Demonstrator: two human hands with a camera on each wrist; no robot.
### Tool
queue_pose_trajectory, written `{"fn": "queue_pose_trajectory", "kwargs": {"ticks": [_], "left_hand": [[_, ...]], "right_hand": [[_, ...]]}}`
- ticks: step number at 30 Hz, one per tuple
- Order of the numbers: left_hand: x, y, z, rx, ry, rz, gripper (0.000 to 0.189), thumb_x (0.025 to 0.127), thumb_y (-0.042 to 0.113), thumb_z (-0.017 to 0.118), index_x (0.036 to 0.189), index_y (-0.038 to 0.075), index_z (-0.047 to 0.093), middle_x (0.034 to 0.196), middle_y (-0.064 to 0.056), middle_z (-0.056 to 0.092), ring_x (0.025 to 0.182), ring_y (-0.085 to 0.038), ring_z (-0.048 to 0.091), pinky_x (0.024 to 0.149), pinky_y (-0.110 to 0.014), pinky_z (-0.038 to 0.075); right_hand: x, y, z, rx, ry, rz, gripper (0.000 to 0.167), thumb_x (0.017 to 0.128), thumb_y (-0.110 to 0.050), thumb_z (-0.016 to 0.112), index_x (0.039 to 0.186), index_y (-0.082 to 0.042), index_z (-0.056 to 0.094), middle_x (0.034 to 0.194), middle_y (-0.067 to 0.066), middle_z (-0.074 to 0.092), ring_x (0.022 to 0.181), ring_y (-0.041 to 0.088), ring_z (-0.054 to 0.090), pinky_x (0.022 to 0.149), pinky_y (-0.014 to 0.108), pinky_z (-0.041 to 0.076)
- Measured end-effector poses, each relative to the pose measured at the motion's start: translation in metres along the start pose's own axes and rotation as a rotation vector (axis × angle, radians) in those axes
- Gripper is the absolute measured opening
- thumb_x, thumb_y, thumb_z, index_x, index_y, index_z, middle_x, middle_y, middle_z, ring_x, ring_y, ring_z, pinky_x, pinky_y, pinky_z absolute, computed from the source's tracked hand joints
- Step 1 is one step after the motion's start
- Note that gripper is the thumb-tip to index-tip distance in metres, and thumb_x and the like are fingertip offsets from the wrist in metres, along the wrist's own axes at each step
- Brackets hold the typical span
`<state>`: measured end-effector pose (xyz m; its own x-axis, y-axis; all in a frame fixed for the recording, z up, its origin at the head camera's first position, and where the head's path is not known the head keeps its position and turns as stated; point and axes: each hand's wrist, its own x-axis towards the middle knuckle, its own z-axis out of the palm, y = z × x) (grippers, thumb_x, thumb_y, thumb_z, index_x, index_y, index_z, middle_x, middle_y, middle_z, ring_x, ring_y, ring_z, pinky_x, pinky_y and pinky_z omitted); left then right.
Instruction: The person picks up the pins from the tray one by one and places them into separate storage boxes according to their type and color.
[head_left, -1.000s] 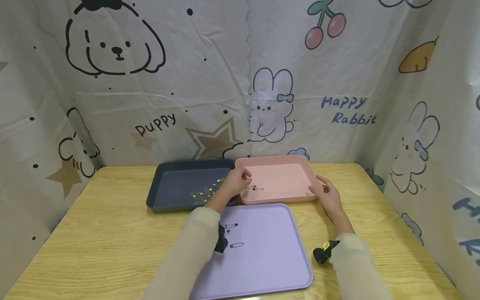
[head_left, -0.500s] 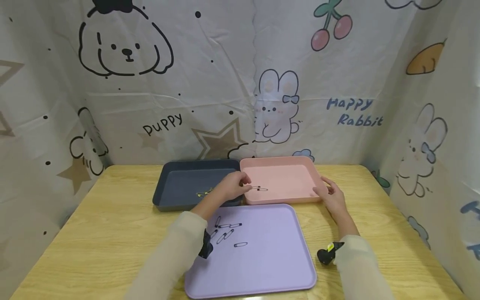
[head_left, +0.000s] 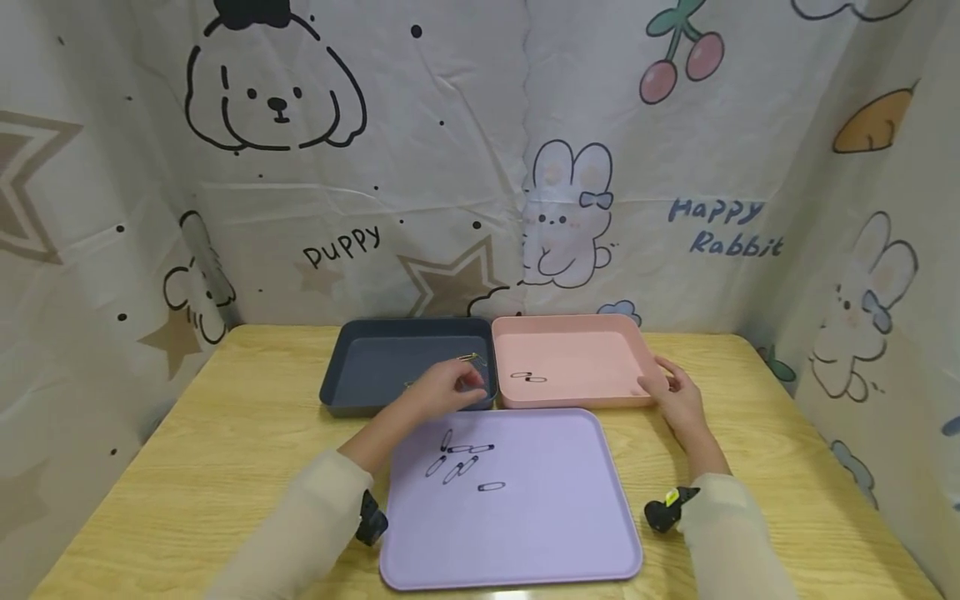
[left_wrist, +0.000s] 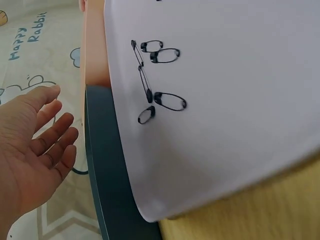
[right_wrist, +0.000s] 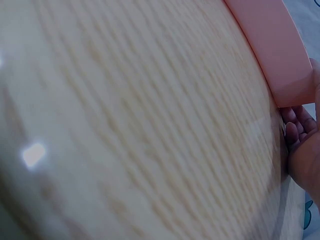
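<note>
My left hand (head_left: 442,390) hovers over the front right part of the dark blue tray (head_left: 382,358), fingers loosely curved. In the left wrist view that hand (left_wrist: 30,145) shows an uncovered palm and holds nothing. A gold safety pin (head_left: 468,357) shows just beyond its fingers; other gold ones are mostly hidden by the hand. With my right hand (head_left: 681,407) I grip the front right corner of the pink tray (head_left: 585,354), thumb at the rim and fingers outside. Two black safety pins (head_left: 521,375) lie in the pink tray.
Nearer to me lies a flat lilac tray (head_left: 547,533) with several black safety pins (head_left: 491,486) at its upper left. The trays stand on a wood-grain table (head_left: 247,433). A printed curtain (head_left: 450,167) encloses the back and sides.
My left hand has drawn back leftward from the pink tray's edge to above the dark tray, uncovering pins on the lilac tray. My right hand keeps its grip. The head view has turned slightly left.
</note>
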<state>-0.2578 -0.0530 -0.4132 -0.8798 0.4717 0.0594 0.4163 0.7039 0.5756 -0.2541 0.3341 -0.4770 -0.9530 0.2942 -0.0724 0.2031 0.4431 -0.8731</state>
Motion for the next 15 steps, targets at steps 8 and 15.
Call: {"fn": "queue_pose_trajectory", "kwargs": {"ticks": [8,15], "left_hand": [[-0.029,-0.006,-0.005,-0.001,0.006,0.019,0.015,0.085,0.023,0.068,0.094,0.011,0.067,0.091,0.000,0.063,0.079,-0.011,0.053,0.074,-0.026,0.045],[-0.050,-0.006,-0.006,0.055,-0.027,0.050,0.015,0.085,0.024,0.067,0.091,0.011,0.067,0.088,0.000,0.063,0.080,-0.014,0.055,0.074,-0.028,0.046]], "right_hand": [[0.001,-0.001,0.000,-0.004,0.003,-0.005,0.074,0.088,-0.047,0.058,0.148,-0.017,0.027,0.141,0.021,0.034,0.120,0.030,0.035,0.085,0.029,0.034],[0.002,0.000,0.000,0.011,0.005,0.004,0.074,0.088,-0.046,0.060,0.148,-0.018,0.028,0.141,0.020,0.035,0.122,0.030,0.036,0.084,0.025,0.034]]}}
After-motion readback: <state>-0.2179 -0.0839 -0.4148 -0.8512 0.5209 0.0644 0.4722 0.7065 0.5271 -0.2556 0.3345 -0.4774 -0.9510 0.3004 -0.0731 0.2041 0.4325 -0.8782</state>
